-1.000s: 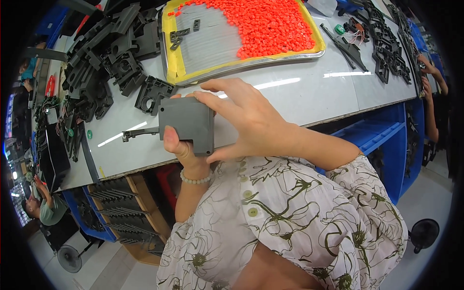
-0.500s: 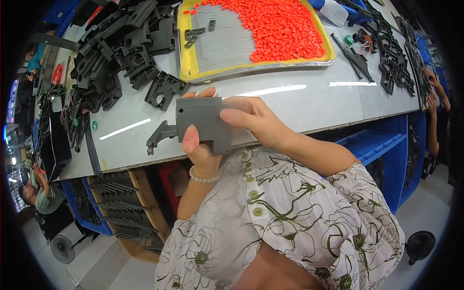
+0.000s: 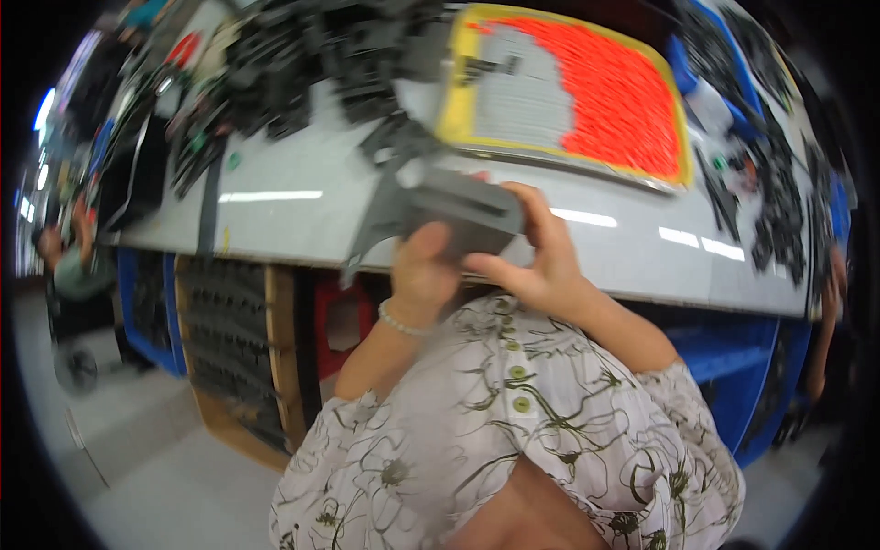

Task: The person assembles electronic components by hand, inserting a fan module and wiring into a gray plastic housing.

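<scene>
Between my hands, above the front edge of the white table, I hold a dark grey plastic housing [image 3: 472,206] with a long arm sticking out at its left. My left hand [image 3: 429,266] grips its left and near side, thumb pressed on the face. On the right end, my right hand [image 3: 541,247] is closed round the block with its thumb at the lower edge. The picture is smeared by motion, so fine details of the part cannot be made out. Behind it lies a shallow tray [image 3: 447,119] with a yellow rim, holding many small red pieces [image 3: 623,101] and a few dark parts.
A heap of dark plastic parts [image 3: 284,64] covers the back left of the table [image 3: 293,220]. More dark parts [image 3: 779,211] lie at the right. Below the table stand a wooden rack [image 3: 280,339] and blue bins [image 3: 733,357]. Other people work at both sides.
The housing has been turned in my hands, so a grooved side now shows. My view has swung, and the tray and table appear shifted right and lower.
</scene>
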The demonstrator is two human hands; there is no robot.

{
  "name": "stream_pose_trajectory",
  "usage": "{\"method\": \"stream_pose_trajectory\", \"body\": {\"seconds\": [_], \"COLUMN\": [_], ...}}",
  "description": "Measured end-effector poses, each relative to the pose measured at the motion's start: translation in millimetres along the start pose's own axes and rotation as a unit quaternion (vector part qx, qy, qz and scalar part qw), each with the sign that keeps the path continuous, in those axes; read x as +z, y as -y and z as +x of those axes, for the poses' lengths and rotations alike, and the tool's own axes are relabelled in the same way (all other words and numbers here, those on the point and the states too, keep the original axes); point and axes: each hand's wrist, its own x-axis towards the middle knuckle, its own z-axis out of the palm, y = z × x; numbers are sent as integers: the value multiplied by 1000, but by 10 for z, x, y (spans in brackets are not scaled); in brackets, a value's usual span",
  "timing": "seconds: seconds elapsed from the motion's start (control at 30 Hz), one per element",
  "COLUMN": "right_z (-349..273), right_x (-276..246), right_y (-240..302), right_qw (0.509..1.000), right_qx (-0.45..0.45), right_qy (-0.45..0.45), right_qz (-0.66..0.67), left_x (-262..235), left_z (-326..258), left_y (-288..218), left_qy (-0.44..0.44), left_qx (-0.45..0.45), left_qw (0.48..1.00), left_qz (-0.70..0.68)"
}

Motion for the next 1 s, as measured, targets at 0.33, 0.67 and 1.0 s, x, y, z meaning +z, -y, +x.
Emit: {"method": "stream_pose_trajectory", "body": {"seconds": [0.33,0.67,1.0], "right_z": [-19,33,32], "right_x": [442,955,690], "right_y": [58,108,-164], "right_qw": [985,947,976], "right_qx": [11,-80,-42], "right_qy": [104,295,203], "right_qz": [134,101,60], "left_x": [-116,-1085,-3005], "left_z": [-582,-2373,-5007], "left_y": [-373,-1286,-2242], "left_qy": [-29,-348,-621], "left_qx": [65,189,289], "left_qw": [993,833,660], "left_qz": [-92,386,308]}}
